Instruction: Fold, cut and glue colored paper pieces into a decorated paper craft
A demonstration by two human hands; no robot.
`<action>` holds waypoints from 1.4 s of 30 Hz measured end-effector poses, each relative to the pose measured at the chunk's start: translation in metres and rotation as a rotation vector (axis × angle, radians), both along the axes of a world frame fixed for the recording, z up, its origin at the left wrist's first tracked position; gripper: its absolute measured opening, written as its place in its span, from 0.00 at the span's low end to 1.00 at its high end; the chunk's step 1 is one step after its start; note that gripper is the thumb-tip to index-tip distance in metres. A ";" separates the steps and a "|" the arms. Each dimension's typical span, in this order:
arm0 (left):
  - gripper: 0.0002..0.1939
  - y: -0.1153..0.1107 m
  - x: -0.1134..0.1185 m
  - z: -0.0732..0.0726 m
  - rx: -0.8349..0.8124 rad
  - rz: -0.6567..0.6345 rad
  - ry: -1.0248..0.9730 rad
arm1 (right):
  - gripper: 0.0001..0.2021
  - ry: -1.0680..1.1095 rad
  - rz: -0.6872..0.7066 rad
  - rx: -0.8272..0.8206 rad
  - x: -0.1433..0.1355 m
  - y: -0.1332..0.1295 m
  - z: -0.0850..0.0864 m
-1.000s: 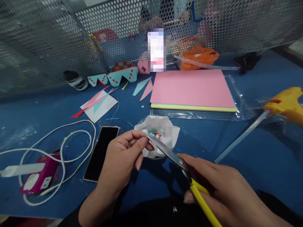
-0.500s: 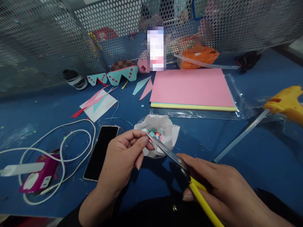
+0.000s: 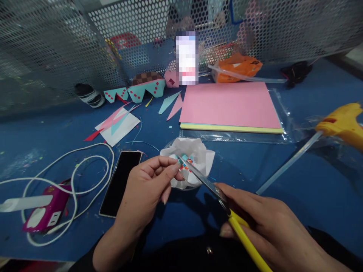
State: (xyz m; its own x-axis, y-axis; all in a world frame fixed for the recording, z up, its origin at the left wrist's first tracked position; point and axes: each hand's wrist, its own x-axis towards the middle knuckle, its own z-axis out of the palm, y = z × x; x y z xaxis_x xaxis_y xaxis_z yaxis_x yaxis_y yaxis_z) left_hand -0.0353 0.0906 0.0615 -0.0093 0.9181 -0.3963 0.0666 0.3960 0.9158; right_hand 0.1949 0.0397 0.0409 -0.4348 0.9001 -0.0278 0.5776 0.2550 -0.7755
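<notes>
Yellow-handled scissors (image 3: 211,186) are in my right hand (image 3: 263,219), their blades pointing up and left. The blade tips lie close beside the fingertips of my left hand (image 3: 153,181). Thumb and fingers of that hand are pinched together; whatever they hold is too small or hidden to make out. Beneath the fingertips and blades stands a bowl lined with white paper (image 3: 208,160). Small cut paper pieces (image 3: 188,161) in blue, red and orange lie inside it.
A black phone (image 3: 120,185), white cable (image 3: 82,192) and magenta device (image 3: 47,211) lie left. Stacked coloured paper (image 3: 229,105) sits behind the bowl. Right is a yellow glue gun (image 3: 340,122). Paper strips (image 3: 113,119) and blue folded cutouts (image 3: 146,91) lie near the perforated metal panel (image 3: 136,22).
The scissors and my right hand have shifted slightly right and down. A pale sliver seen at my left fingertips no longer shows. My left hand stays nearly still.
</notes>
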 end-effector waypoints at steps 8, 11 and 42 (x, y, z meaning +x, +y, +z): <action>0.08 0.001 0.001 0.000 0.014 -0.001 0.028 | 0.15 0.047 0.017 -0.045 0.002 -0.002 -0.003; 0.07 0.001 0.001 0.000 0.012 0.002 0.021 | 0.17 0.056 -0.001 -0.061 0.001 0.000 -0.001; 0.07 0.000 0.004 0.001 0.006 0.038 -0.020 | 0.17 -0.008 0.050 0.023 0.000 0.001 -0.001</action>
State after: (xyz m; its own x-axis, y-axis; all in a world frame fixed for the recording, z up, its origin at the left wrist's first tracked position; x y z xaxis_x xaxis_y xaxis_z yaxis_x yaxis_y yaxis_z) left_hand -0.0317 0.0905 0.0630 -0.0365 0.9196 -0.3912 0.0336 0.3924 0.9192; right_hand 0.1945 0.0402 0.0397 -0.4794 0.8775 -0.0111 0.5697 0.3016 -0.7645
